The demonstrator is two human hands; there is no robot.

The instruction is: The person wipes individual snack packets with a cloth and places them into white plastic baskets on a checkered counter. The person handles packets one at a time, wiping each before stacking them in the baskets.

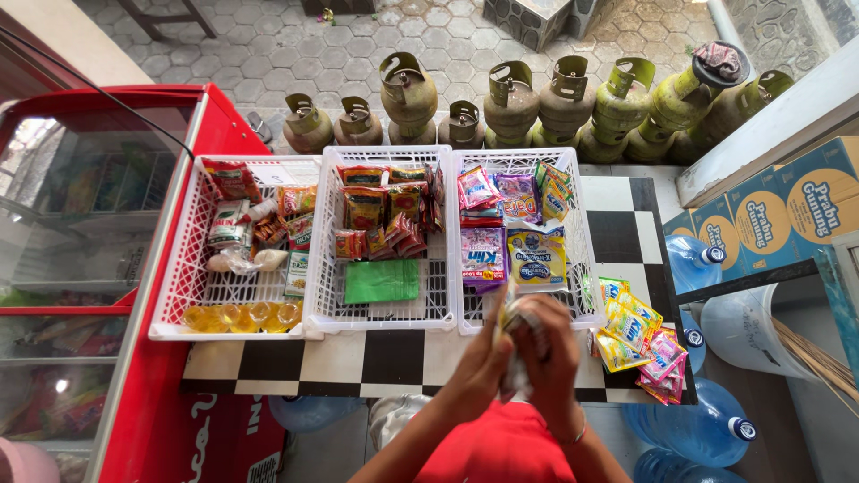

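Observation:
Both my hands meet over the front edge of the right white basket (586, 268). My left hand (488, 353) and my right hand (548, 344) are closed together on a bunch of small sachets (519, 317), white and yellow, partly hidden by my fingers. The right basket holds pink, purple and yellow sachet packs (510, 228). A loose pile of yellow and pink sachets (640, 344) lies on the checkered table (394, 358) just right of my hands.
The middle white basket (383, 309) holds red snack packets and a green packet; the left basket (174, 286) holds packets and yellow pouches. A red glass-top freezer (134, 358) stands at left. Several green gas cylinders (510, 107) line the floor behind. Blue water jugs (698, 429) and cardboard boxes stand at right.

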